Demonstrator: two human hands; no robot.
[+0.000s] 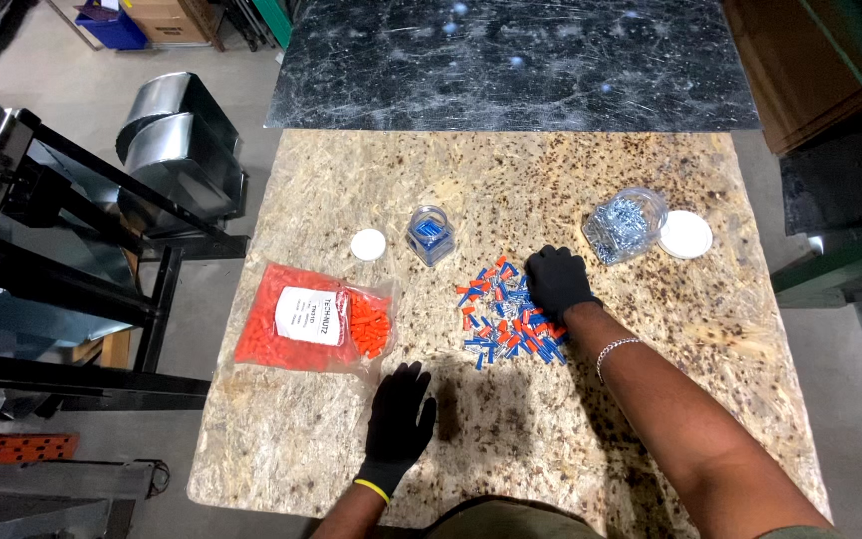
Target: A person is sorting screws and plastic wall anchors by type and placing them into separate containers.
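Your right hand (558, 280) rests fingers curled on one heap of blue and orange connectors (504, 312) mid-worktop (650, 399); whether it pinches any, you cannot tell. Beyond the heap stand two clear jars (431, 235), two white lids (368, 244); left, one orange bag (301, 319). Your left hand (400, 414) lies flat, empty, nearer you.

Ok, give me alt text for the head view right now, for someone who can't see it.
A black-gloved right hand rests on a pile of small orange and blue pieces on a chipboard table; the gloved left hand lies flat near a bag of orange pieces. Two open jars stand beyond, lids alongside.
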